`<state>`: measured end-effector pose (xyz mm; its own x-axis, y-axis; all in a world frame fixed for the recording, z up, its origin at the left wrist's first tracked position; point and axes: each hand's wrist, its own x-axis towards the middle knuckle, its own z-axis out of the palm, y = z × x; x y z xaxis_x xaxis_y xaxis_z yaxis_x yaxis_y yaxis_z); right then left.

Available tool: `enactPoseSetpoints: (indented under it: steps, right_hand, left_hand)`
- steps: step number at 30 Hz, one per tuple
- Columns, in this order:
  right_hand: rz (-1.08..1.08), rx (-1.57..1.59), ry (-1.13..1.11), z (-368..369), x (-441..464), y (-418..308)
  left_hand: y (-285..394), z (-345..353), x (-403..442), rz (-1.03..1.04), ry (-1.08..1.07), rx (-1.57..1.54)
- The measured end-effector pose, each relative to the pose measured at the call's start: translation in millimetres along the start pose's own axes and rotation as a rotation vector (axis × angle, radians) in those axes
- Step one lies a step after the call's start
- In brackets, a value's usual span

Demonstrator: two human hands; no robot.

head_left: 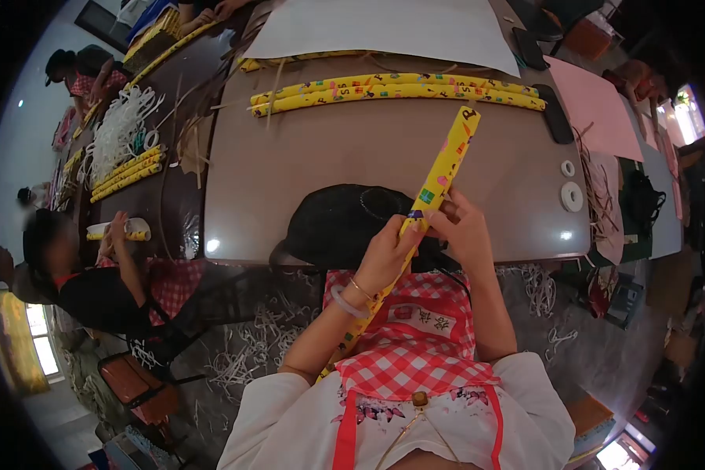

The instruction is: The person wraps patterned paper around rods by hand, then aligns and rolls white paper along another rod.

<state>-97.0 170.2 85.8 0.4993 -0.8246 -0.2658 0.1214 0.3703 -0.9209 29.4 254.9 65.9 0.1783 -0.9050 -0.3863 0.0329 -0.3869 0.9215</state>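
A long yellow roll of patterned wrapping paper point(446, 160) slants across my front, its upper end over the table and its lower end near my left arm. My left hand point(390, 249) is wrapped round its middle, with bracelets on the wrist. Just above, my right hand point(460, 227) has its fingers bent against the same roll, thumb and fingertips closed on it. Behind my hands a black cap-like cloth item point(341, 223) lies at the table's near edge. Farther back, more yellow paper rolls point(399, 90) lie side by side across the table.
The brown table point(290, 149) carries a large white sheet point(384, 27) at the back and white tape rolls point(572, 197) at right. A co-worker point(86, 266) sits at left, near white strips point(121, 129) and stacked rolls. Paper strips point(251, 352) litter the floor.
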Motion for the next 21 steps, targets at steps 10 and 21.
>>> enactPoseSetpoints:
  steps: [10,21]
  right_hand:
    - [-0.018,-0.099,-0.002,4.3,-0.3,-2.9]
    - [-0.129,-0.021,-0.081,14.3,-8.9,-2.6]
  left_hand:
    - [-16.7,7.3,6.2,0.175,0.101,0.068]
    - [41.8,-39.2,-4.1,0.152,0.047,-0.183]
